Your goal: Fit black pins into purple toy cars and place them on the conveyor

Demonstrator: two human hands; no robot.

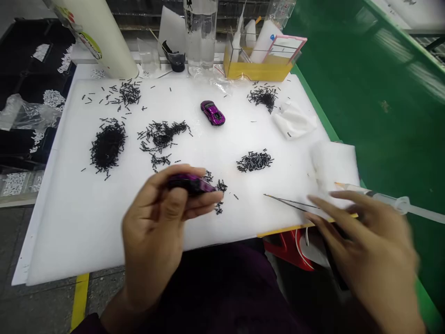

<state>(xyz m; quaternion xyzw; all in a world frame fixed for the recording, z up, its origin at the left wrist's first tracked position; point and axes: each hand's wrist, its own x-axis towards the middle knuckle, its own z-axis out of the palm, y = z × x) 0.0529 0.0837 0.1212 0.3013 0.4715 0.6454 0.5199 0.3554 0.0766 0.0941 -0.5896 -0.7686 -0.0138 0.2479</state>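
Observation:
My left hand (160, 227) is closed around a dark purple toy car (193, 183), held above the white board near its front edge. At the lower right, my right hand (368, 246) has its fingers apart and is blurred by motion. Beside its fingertips lie thin metal tweezers (288, 202), their tips pointing left; whether the fingers touch them is unclear. A syringe (392, 202) with an orange tip is just beyond that hand. Another purple toy car (212, 113) stands on the board. A pile of small black parts (255, 161) lies between the hands and that car.
More black parts form piles on the left (108, 144), centre left (163, 134) and back right (264, 96). White cloths (335, 164) lie at the right edge. Along the back stand a large bottle (104, 41), a clear bottle (201, 41) and a yellow-based tool box (257, 71).

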